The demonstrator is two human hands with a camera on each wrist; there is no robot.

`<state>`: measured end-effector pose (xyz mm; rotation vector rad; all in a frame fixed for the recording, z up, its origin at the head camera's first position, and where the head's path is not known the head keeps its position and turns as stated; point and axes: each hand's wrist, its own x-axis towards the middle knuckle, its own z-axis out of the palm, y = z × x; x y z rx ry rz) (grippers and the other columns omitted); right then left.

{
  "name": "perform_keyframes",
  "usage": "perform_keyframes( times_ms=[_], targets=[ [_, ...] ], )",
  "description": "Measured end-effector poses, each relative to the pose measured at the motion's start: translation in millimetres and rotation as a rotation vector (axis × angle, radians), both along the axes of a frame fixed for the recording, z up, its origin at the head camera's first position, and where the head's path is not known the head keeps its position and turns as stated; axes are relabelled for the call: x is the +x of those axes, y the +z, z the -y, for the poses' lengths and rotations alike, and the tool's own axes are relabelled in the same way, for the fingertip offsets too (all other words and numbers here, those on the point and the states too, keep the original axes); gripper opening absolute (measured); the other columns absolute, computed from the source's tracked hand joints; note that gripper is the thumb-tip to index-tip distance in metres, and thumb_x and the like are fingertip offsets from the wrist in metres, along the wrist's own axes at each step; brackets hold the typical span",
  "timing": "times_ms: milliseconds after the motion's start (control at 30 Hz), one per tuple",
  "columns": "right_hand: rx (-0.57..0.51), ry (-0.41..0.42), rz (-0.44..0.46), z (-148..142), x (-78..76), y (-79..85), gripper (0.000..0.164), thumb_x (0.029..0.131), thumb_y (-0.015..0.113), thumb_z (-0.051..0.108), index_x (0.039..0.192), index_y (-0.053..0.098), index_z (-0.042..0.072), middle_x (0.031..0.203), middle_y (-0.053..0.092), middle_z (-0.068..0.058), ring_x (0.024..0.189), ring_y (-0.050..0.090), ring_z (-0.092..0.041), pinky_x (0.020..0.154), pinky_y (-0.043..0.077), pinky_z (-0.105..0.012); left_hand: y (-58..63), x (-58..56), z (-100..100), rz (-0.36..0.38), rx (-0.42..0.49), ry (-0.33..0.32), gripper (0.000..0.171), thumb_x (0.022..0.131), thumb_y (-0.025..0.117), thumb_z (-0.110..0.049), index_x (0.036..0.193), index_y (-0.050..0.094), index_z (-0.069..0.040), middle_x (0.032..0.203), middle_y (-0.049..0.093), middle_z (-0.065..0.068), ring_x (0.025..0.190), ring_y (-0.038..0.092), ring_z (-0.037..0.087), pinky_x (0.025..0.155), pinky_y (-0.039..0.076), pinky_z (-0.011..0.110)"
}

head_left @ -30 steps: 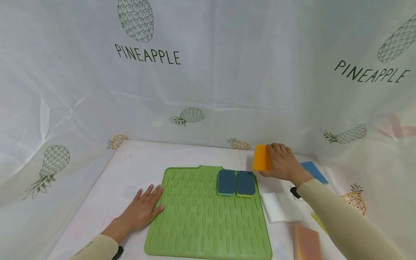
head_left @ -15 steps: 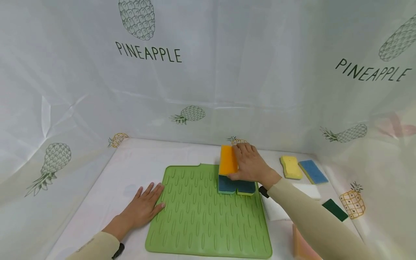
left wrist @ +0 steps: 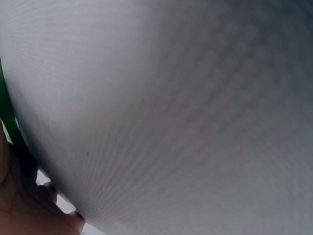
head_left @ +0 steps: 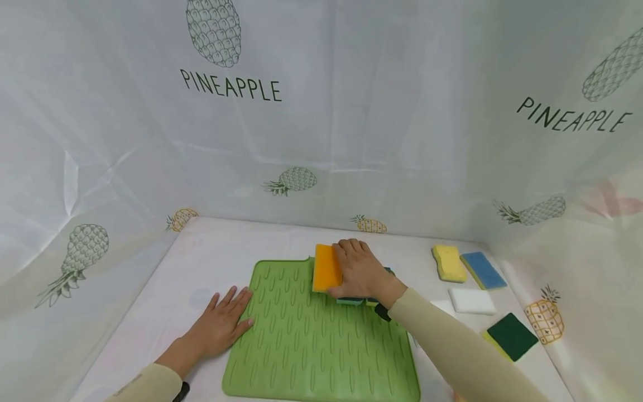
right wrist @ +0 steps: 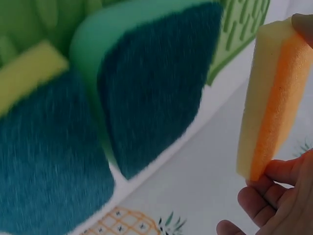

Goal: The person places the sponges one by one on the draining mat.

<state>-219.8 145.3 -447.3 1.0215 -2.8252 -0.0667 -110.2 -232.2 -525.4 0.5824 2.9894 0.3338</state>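
Note:
My right hand (head_left: 359, 271) pinches an orange sponge (head_left: 326, 268) between thumb and fingers, over the back of the green ridged mat (head_left: 301, 346). In the right wrist view this sponge (right wrist: 269, 103) shows a pale yellow layer beside the orange one and stands on edge in the grip. Two sponges with dark blue scouring faces, one green-bodied (right wrist: 161, 83) and one yellow-bodied (right wrist: 54, 152), lie side by side on the mat; my right hand mostly covers them in the head view. At the mat's left edge, my left hand (head_left: 216, 324) rests flat with fingers spread.
On the table's right side lie a yellow sponge (head_left: 449, 263), a blue-faced sponge (head_left: 483, 269), a white block (head_left: 472, 301) and a dark green scouring sponge (head_left: 512, 336). A patterned curtain (head_left: 326, 111) rises behind. My right sleeve hides some things below it.
My right hand has carried the orange sponge leftward from beyond the mat's right edge, past the two blue-faced sponges, and lower over the mat. The left hand has stayed put.

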Motion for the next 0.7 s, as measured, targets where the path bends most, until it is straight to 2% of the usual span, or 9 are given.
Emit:
perform_keyframes(
  times_ms=[333,600,700],
  targets=[
    [0.015,0.039,0.062,20,9.4,-21.2,0.100,0.083,0.064,0.078,0.149,0.049,0.004,0.141,0.054,-0.013,0.129,0.051,-0.031,0.114,0.042,-0.051,-4.6,1.6,0,-0.013,-0.003,0.009,0.072,0.111,0.045,-0.053,0.165,0.034,-0.005,0.170,0.036,0.015,0.159,0.027,0.043,0.125,0.020,0.071],
    [0.054,0.040,0.061,26,10.0,-32.7,0.095,0.084,0.062,0.080,0.144,0.052,0.007,0.134,0.057,-0.011,0.126,0.053,-0.030,0.116,0.041,-0.051,-2.9,0.9,0,-0.019,-0.013,0.006,0.073,0.111,0.044,-0.053,0.165,0.035,-0.005,0.170,0.036,0.015,0.159,0.027,0.043,0.125,0.020,0.070],
    [0.075,0.034,0.070,27,10.3,-36.7,0.099,0.084,0.060,0.083,0.146,0.051,0.007,0.137,0.057,-0.011,0.128,0.053,-0.031,0.119,0.039,-0.052,-2.6,1.2,-1,-0.015,-0.006,0.005,0.073,0.111,0.044,-0.054,0.165,0.035,-0.006,0.170,0.036,0.015,0.159,0.027,0.043,0.125,0.020,0.071]
  ],
)
